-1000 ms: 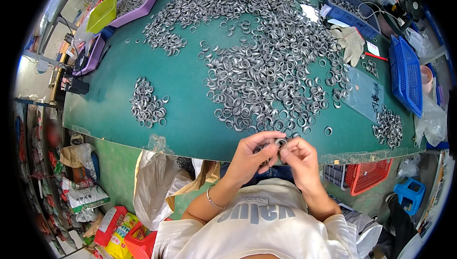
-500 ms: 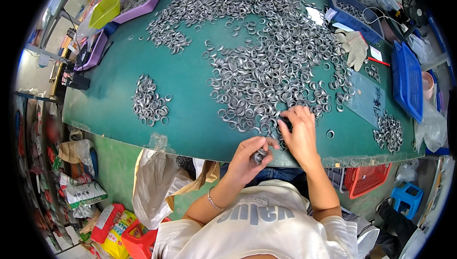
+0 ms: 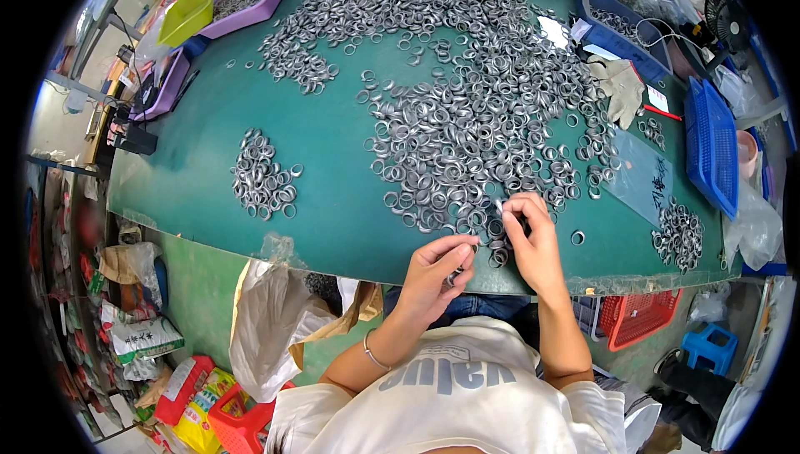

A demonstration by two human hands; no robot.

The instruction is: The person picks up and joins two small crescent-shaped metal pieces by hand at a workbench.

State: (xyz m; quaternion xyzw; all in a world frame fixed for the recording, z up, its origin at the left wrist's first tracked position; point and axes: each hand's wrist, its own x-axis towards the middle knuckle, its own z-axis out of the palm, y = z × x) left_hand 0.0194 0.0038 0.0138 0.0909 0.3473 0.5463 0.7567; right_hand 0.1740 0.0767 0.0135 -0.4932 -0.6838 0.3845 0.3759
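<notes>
A big spread of grey metal rings (image 3: 450,120) covers the middle and far part of the green table (image 3: 325,179). At the table's near edge my left hand (image 3: 437,270) is closed around several of these rings, partly hidden by the fingers. My right hand (image 3: 531,233) is just to its right, at the near end of the spread, with thumb and fingers pinched on a metal ring (image 3: 500,205). Loose rings lie under and between the two hands. A single ring (image 3: 577,237) lies apart, right of my right hand.
Smaller ring piles sit at the left (image 3: 262,175) and right (image 3: 679,237). A clear plastic bag (image 3: 640,175), a work glove (image 3: 621,91) and a blue basket (image 3: 711,150) are on the right. Purple (image 3: 254,8) and blue bins (image 3: 621,29) hold parts at the far corners.
My right hand has drawn its fingers together and lifted a ring from the spread. My left hand has turned slightly, its fingers closing further over the rings.
</notes>
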